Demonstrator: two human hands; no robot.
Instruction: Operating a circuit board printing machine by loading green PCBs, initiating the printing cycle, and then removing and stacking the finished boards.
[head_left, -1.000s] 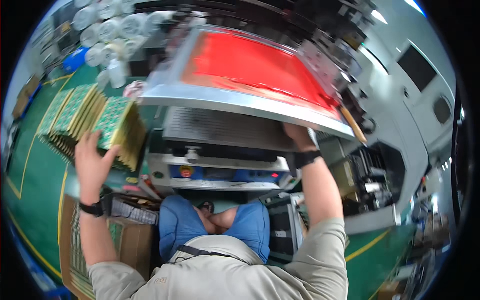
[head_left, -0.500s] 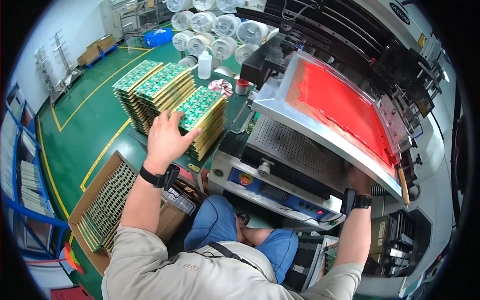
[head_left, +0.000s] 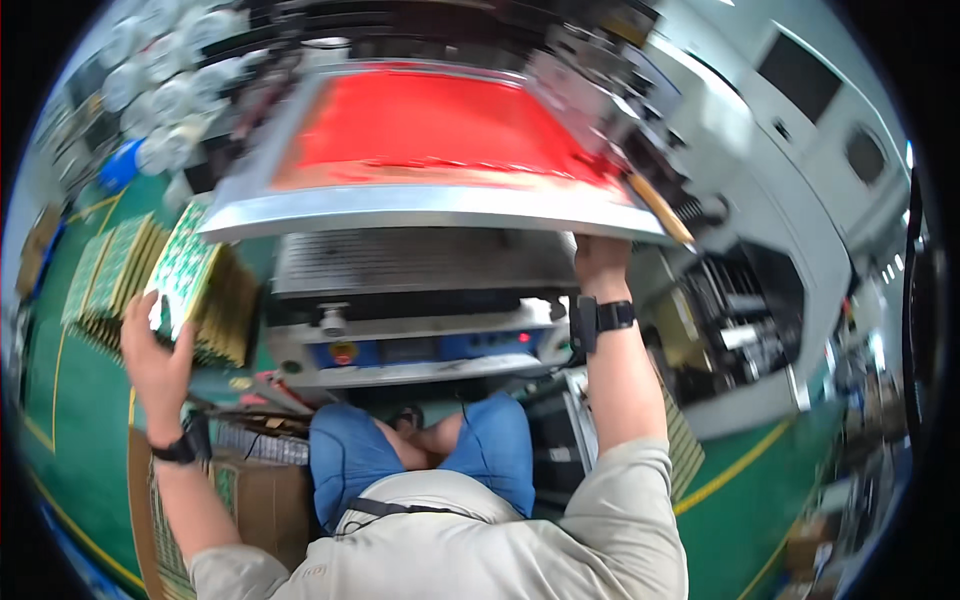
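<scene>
Stacks of green circuit boards (head_left: 188, 262) with yellowish edges stand at the left. My left hand (head_left: 158, 352) is at the near side of the closest stack, its fingers apart and nothing gripped; whether the fingertips touch the boards is blurred. A silver-framed printing screen (head_left: 430, 205), spread with red ink (head_left: 430, 122), is tilted up in front of me. My right hand (head_left: 601, 262) reaches under its near right edge, with the fingers hidden behind the frame. Below the screen lies a perforated metal bed (head_left: 420, 265).
A wooden-handled tool (head_left: 658, 208) juts over the screen's right corner. The machine's front panel (head_left: 420, 348) carries a red button. A cardboard box (head_left: 265, 510) with boards is at lower left. White reels (head_left: 165, 100) stand far left.
The view has swung to the right, so the screen is now central and the board stacks lie farther left. My left hand stays by the stack, my right under the frame's edge.
</scene>
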